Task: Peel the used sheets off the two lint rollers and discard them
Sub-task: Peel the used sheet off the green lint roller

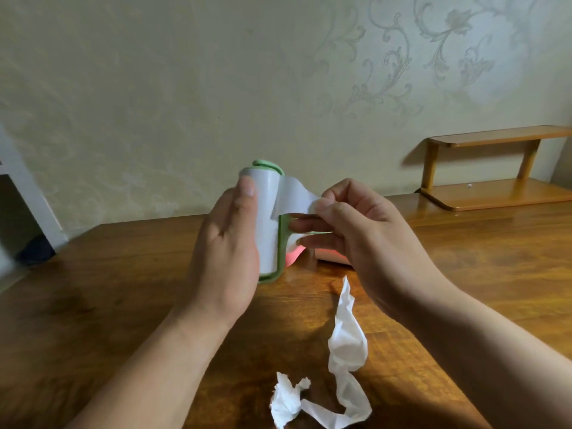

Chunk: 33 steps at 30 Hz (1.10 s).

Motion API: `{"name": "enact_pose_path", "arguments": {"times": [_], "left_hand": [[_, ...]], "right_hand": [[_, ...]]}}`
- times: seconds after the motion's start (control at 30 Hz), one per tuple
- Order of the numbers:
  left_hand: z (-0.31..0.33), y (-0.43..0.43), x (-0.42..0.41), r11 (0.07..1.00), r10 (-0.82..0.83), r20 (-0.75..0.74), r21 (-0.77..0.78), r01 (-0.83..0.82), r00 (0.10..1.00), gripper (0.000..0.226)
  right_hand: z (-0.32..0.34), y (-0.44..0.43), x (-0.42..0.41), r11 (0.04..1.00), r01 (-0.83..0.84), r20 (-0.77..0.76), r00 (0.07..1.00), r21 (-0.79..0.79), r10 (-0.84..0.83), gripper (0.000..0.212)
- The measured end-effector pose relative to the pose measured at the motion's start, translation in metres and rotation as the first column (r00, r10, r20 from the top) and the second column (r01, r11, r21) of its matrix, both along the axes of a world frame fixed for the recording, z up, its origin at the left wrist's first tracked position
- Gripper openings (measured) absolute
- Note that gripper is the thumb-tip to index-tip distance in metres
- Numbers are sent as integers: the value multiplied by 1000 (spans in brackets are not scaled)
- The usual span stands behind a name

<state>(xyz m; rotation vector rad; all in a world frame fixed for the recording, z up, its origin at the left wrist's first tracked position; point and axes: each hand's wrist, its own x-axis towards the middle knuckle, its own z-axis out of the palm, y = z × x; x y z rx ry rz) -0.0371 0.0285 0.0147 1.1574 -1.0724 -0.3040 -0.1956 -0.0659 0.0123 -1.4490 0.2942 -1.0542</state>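
My left hand (pixel 230 243) grips a green-framed lint roller (pixel 268 224) upright above the table, thumb along its white roll. A white sheet (pixel 294 196) is partly lifted off the roll, and my right hand (pixel 346 224) pinches its free end between thumb and fingers, just right of the roller. Behind my hands, a pink and white object (pixel 325 257) rests on the table, mostly hidden; it may be the second roller. A peeled, crumpled white sheet (pixel 346 345) lies on the table in front, twisted into a long strip with a wad (pixel 286 400) at its near end.
The wooden table (pixel 93 305) meets a patterned wall at the back. A small two-tier wooden shelf (pixel 495 168) stands at the back right corner. A white frame (pixel 18 193) and a dark gap sit off the table's left edge.
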Motion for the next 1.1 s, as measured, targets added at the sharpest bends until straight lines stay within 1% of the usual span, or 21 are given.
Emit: {"name": "enact_pose_path", "arguments": {"times": [0.07, 0.1, 0.13, 0.23, 0.3, 0.37, 0.43, 0.5, 0.57, 0.6, 0.67, 0.7, 0.73, 0.77, 0.8, 0.83, 0.9, 1.0, 1.1], "left_hand": [[0, -2, 0, 1000, 16, 14, -13, -16, 1000, 71], [0, -3, 2, 1000, 21, 5, -8, -21, 1000, 78], [0, -3, 4, 1000, 30, -8, 1, -30, 1000, 76], [-3, -7, 10, 998, 66, -69, -8, -66, 995, 49], [-5, -10, 13, 998, 68, -135, -2, -69, 988, 30], [-5, -12, 13, 999, 36, -214, 23, -32, 976, 23], [-7, -14, 11, 998, 22, -294, 59, -5, 955, 27], [-10, -15, 6, 995, 44, -371, 96, -9, 928, 32], [-12, -16, 0, 995, 27, -389, 97, 12, 921, 37], [-10, -16, -4, 995, 10, -391, 95, 30, 920, 47], [-8, -16, -7, 992, 15, -384, 123, 36, 923, 81], [-7, -16, -6, 991, 18, -378, 128, 33, 926, 82], [-7, -16, -3, 992, 14, -374, 124, 35, 927, 71], [-6, -15, 0, 992, 9, -374, 123, 40, 927, 56], [-4, -14, 4, 990, 17, -382, 139, 39, 924, 44], [-3, -13, 7, 987, 29, -391, 157, 35, 920, 41], [0, -12, 14, 986, 27, -460, 160, 53, 887, 43], [1, -12, 17, 983, 46, -563, 172, 62, 825, 41], [-1, -12, 18, 980, 116, -588, 198, 3, 801, 38]], "right_hand": [[0, 2, 1, 999, -26, 35, 999, 24, 25, 12], [0, 1, 1, 999, -32, 43, 999, 31, 30, 11], [1, 0, -1, 999, -30, 42, 999, 36, 29, 11], [1, -4, -4, 998, -28, 26, 999, 62, 26, 12], [1, -4, -3, 994, -49, 47, 998, 102, 44, 9], [0, -6, -2, 987, -62, 71, 996, 145, 52, 7], [-3, -8, 0, 984, -66, 78, 995, 165, 54, 8], [-5, -9, 2, 982, -71, 80, 995, 176, 58, 10], [-4, -8, 3, 978, -82, 96, 993, 190, 65, 19], [-4, -8, 4, 978, -86, 104, 992, 192, 67, 25], [-2, -7, 3, 980, -92, 103, 992, 179, 74, 29], [-2, -7, 2, 981, -93, 104, 992, 170, 76, 32], [-1, -7, 1, 983, -93, 105, 991, 161, 77, 40], [-1, -8, 0, 984, -86, 106, 992, 159, 70, 49], [0, -9, -1, 984, -74, 106, 993, 162, 57, 52], [0, -10, -2, 984, -61, 106, 993, 168, 44, 48], [1, -14, -4, 985, -34, 82, 996, 171, 20, 36], [-2, -18, -4, 985, -12, 39, 999, 173, 5, 34], [-3, -19, -3, 984, 11, 14, 1000, 179, -13, 29]]}}
